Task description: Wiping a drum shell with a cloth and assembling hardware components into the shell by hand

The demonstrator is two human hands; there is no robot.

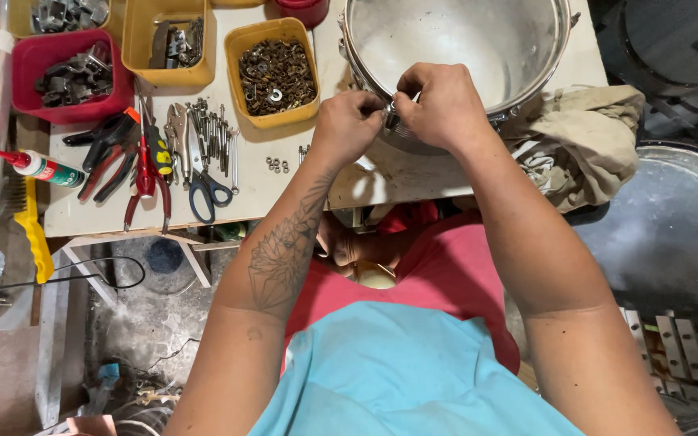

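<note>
Both hands are up at the near rim of the big metal drum shell (454, 40), which sits at the far right of the white table (284, 182). The left hand (347, 127) is curled tight, fingers pinched on a small shiny metal fitting (392, 119) at the rim. The right hand (443, 103) is clenched over the same fitting from the other side, knuckles up, the two hands touching each other. What exactly the fingertips grip is hidden under them.

Left of the hands, a yellow tub (275, 73) full of dark washers and nuts stands just beside the shell. Further left, another yellow tub (168, 42) holds metal parts, and a red tub (70, 74) carries grey brackets. Near those, a row of bolts (213, 129) lies on the table, with blue-handled scissors (206, 184), red-handled pliers (145, 178) and a red-capped glue bottle (38, 167) beside them. A few loose nuts (276, 165) lie close to the left wrist. A crumpled beige cloth (583, 145) hangs off the right edge of the table.
</note>
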